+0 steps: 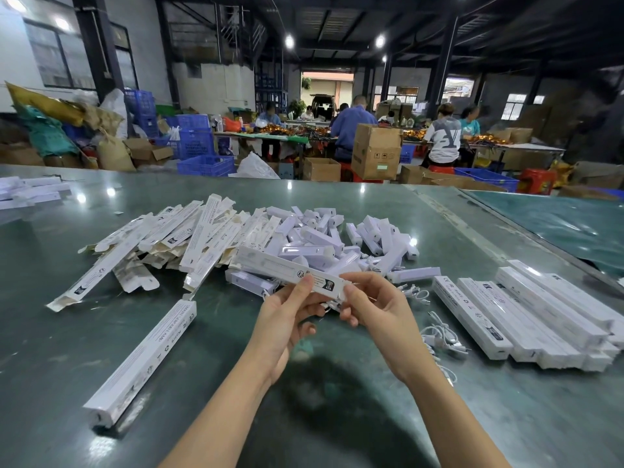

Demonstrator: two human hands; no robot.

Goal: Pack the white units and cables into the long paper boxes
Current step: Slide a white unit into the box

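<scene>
With the left hand [287, 312] pinching the long box [290, 270] steady, the right hand [368, 302], fingers curled at its near end, should tuck the flap squarely shut.

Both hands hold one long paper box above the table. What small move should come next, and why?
Probably close the near end flap. The left hand and the right hand both pinch the near end of the held box, so the work seems to be there. Whether a unit is already inside cannot be told. Afterwards it could join the row of boxes on the right.
</scene>
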